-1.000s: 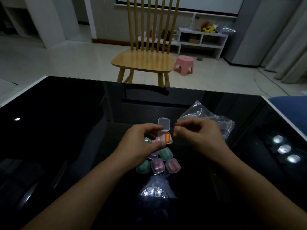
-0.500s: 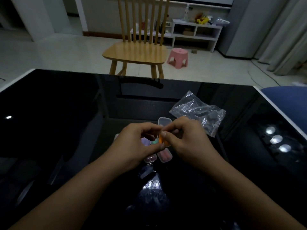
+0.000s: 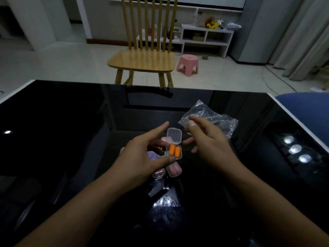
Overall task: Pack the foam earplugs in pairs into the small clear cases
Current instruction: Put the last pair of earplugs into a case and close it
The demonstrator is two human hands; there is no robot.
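while our left hand [image 3: 142, 157] grips the open case [image 3: 174, 151] above the black table [image 3: 53, 139], we see its thumb pressed on the near edge of the tray and its middle fingers curled behind it, the index finger stretched out straight and free. the case's clear lid [image 3: 174, 137] stands flipped up on the far side, and two orange earplugs [image 3: 174, 151] lie side by side inside the tray, touching each other. under and around that hand we see more cases on the table: one with pink plugs [image 3: 174, 169] just below the thumb, another pink one [image 3: 158, 173] to its left, a purple one [image 3: 152, 155] and a green one [image 3: 165, 154] mostly hidden behind the fingers, and a pale pink one [image 3: 166, 139] beside the lid; whether these are all closed we cannot tell for certain. to the right of the case our right hand [image 3: 208, 145] hovers with its fingers apart and loosely bent, holding nothing, near the case but not touching it. beyond its fingertips a crumpled clear bag [image 3: 220, 122] lies on the table; whether the fingertips touch it we cannot tell. across the table stands a wooden chair [image 3: 142, 59], with a pink stool [image 3: 187, 65] to its right on the floor, a white shelf [image 3: 206, 36] against the wall, and a blue seat [image 3: 306, 107] at the table's right corner.
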